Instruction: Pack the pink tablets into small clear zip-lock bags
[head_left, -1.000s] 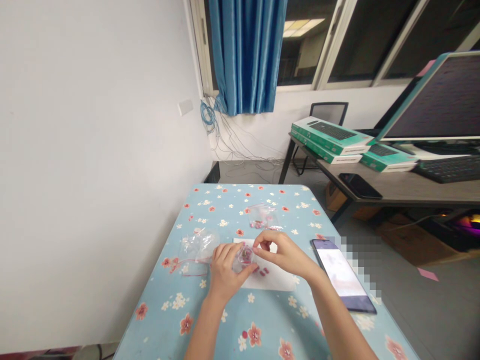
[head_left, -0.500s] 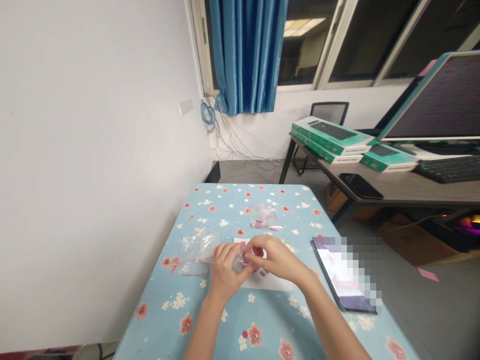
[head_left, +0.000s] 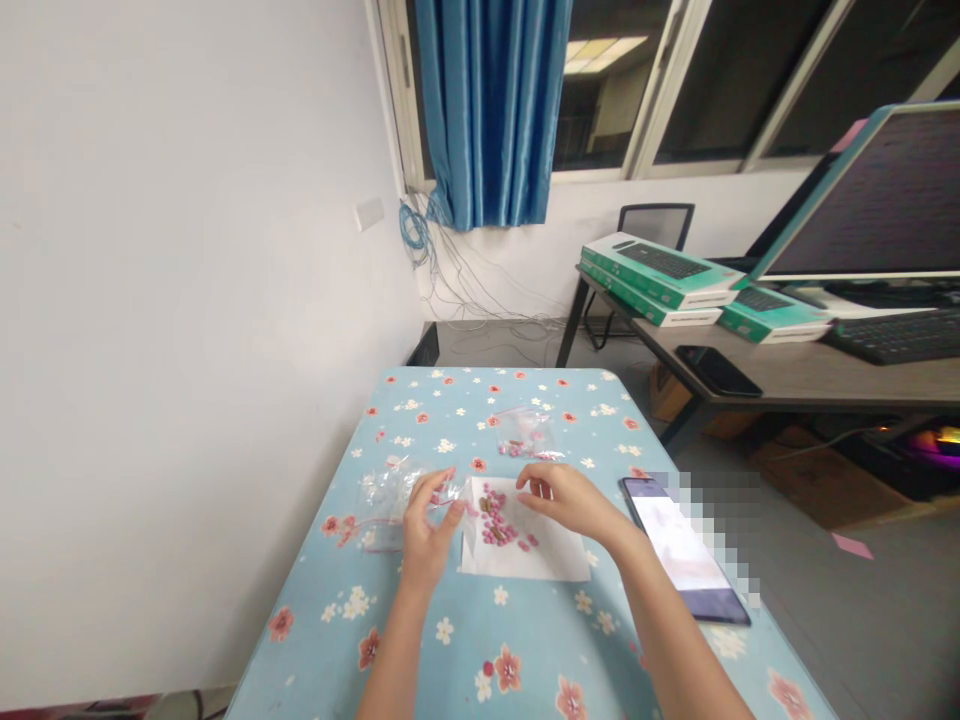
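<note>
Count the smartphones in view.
2: a black smartphone lying on the grey desk, and a dark-edged smartphone with a lit screen on the blue floral tablecloth, beside the right hand. Others may be hidden.

Seeing blue floral tablecloth (head_left: pixel 300 660) on near table. Phone (head_left: pixel 675 550) lies at its right edge, screen lit, part pixelated. Beyond, grey desk (head_left: pixel 787 385) holds green boxes (head_left: pixel 660 275), second phone (head_left: pixel 718 370), monitor (head_left: pixel 877 195), keyboard (head_left: pixel 896 337). Mesh chair (head_left: pixel 656 222) behind desk. Cardboard box (head_left: pixel 825 470) on floor beneath. Blue curtain (head_left: pixel 491 100) hangs at window (head_left: pixel 607 90); loose cables (head_left: pixel 415 235) trail down white wall (head_left: pixel 187 300).
</note>
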